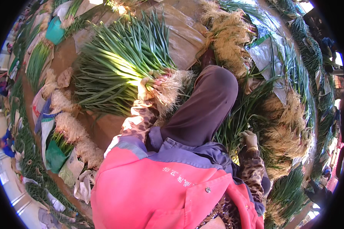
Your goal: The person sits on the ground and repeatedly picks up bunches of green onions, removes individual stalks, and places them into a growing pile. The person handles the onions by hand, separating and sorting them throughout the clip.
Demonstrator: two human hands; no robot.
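My left hand (143,86), in a pale glove, is curled around stalks of a large heap of spring onions (123,60), just behind their roots. The long green leaves fan out to the far left. Reddish bulbs and stringy pale roots (173,83) point towards my bent knee. At my right side, my gloved right hand (248,139) has its fingers bent among loose green onion leaves (232,126). Whether it grips any of them is unclear. Both forearms wear leopard-print sleeves.
Root-end stacks of spring onions (286,134) lie to my right, with more (229,37) ahead. Rooty bundles (74,134) in sacks stand on the left. A brown sheet (183,37) covers ground beyond the heap. A person in blue (7,144) is far left.
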